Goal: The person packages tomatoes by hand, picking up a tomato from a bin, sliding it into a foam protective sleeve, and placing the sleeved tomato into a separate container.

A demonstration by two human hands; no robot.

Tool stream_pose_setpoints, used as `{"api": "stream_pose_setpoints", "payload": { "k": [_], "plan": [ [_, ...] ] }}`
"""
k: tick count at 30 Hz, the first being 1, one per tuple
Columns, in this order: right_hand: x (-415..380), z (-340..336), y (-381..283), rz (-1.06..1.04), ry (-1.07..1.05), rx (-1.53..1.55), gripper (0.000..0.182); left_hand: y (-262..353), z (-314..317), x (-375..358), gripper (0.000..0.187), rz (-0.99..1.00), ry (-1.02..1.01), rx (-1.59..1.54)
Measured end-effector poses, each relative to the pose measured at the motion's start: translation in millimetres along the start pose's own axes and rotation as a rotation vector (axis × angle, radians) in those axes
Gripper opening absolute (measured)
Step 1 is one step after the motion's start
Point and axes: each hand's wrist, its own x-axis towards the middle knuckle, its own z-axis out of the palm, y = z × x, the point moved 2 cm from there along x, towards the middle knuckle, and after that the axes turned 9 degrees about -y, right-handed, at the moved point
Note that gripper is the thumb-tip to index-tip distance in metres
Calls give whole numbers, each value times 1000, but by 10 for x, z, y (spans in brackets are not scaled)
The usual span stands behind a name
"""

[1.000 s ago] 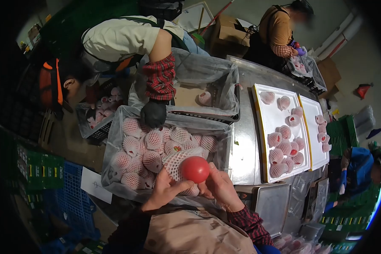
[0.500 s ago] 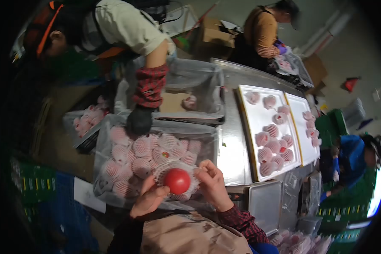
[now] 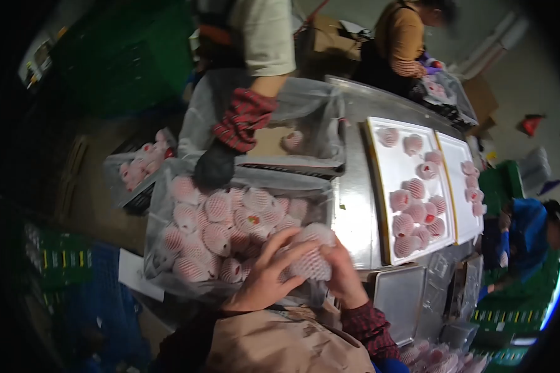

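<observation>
In front of my body, a bulging white foam net (image 3: 313, 255) is held between my two hands. My left hand (image 3: 264, 273) curves its fingers over the net's left side. On the right side, my right hand (image 3: 345, 276) grips it with thumb and fingers. No red skin shows through the net; what lies inside is hidden. Just beyond my hands, a lined crate (image 3: 148, 248) is filled with round fruits in pinkish foam nets (image 3: 216, 238). Another person's dark-gloved hand (image 3: 215, 166) rests at the far left edge of these fruits.
Behind stands a second lined crate (image 3: 339, 140) with one netted fruit (image 3: 292, 141). White trays (image 3: 389, 180) of netted fruits lie on the metal table (image 3: 354, 211) at the right. A metal tray (image 3: 398, 304) is at my right. Other people work across the table.
My hands have shifted right with the foam net and turned it; the red fruit visible in its opening no longer shows. The co-worker across has leaned away, out of view at the top.
</observation>
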Motion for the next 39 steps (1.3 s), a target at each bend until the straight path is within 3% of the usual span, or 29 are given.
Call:
{"api": "stream_pose_setpoints", "payload": {
  "k": [1, 2, 4, 5, 6, 7, 8, 9, 10, 12, 14, 16, 17, 20, 22, 23, 24, 25, 26, 28, 29, 30, 32, 33, 35, 36, 38, 39],
  "plan": [
    [20, -132, -92, -56, 45, -53, 48, -4, -27, 59, 74, 0, -33, -26],
    [57, -389, -196, -42, 92, -112, 49, -34, -86, 88, 68, -9, 26, -57],
    [178, -737, -608, -283, 293, -445, 58, -340, -193, -22, 57, -168, 166, -276],
    [260, -1092, -779, -331, 340, -604, 68, -507, -270, -92, 50, -259, 240, -245],
    [319, -1546, -874, -373, 528, -745, 73, -641, -334, -180, 50, -271, 239, -244],
    [441, -2023, -1010, -464, 541, -790, 76, -773, -376, -285, 47, -377, 182, -133],
    [586, -2519, -1194, -398, 619, -904, 72, -889, -355, -351, 43, -483, 124, -20],
    [721, -2862, -1348, -377, 699, -1027, 67, -1010, -257, -394, 43, -497, 126, -16],
    [910, -3200, -1440, -524, 715, -1122, 64, -1125, -118, -439, 45, -481, 28, 100],
    [1141, -3290, -1625, -523, 814, -1223, 65, -1175, 99, -442, 48, -471, -65, 221],
    [1332, -3363, -1661, -511, 740, -1280, 60, -1180, 331, -358, 56, -636, -150, 396],
    [1491, -3552, -1665, 77, 632, -1667, 52, -1286, 495, -288, 62, -664, -175, 334],
    [1558, -4077, -1402, -89, 644, -2016, 45, -1323, 549, -260, 61, -732, -204, 364],
    [1430, -4184, -1333, -161, 766, -2106, 43, -1453, 560, -230, 60, -842, -265, 331],
    [1270, -3908, -1353, -119, 793, -2111, 44, -1682, 525, -332, 60, -578, -114, 233],
    [1168, -3525, -1370, -324, 765, -1952, 45, -1655, 431, -313, 60, -570, -121, 230],
    [1079, -3129, -1365, -518, 728, -1786, 45, -1611, 319, -278, 51, -677, -74, -203],
    [1001, -2808, -1285, -550, 564, -1559, 46, -1596, 254, -292, 44, -768, -27, -642],
    [896, -2453, -1161, -573, 406, -1329, 47, -1623, 190, -363, 44, -764, -38, -646],
    [690, -1703, -800, -447, 33, -1171, 48, -1665, 124, -489, 36, -781, 98, -1286],
    [577, -1287, -665, -281, -139, -1180, 52, -1436, 27, -365, 47, -708, 6, -1337],
    [471, -788, -554, -256, -291, -949, 56, -1305, -18, -308, 47, -695, 3, -1334],
    [339, -132, -403, -333, -426, -926, 44, -1091, -53, -244, 54, -666, -98, -1378],
    [336, -32, -297, -338, -430, -935, 44, -1016, -64, -268, 58, -745, -107, -1296],
    [316, 70, -134, -619, -367, -1071, 22, -1057, 3, -325, 58, -729, -148, -1226],
    [294, 109, -51, -621, -376, -1080, 22, -1065, 41, -331, 58, -723, -192, -1149],
    [272, 129, 35, -594, 1, -1060, 11, -783, 65, -259, 61, -627, -83, -1191],
    [283, 182, 47, -629, 37, -1006, 10, -745, 63, -274, 62, -527, 5, -1072]
  ]
}}
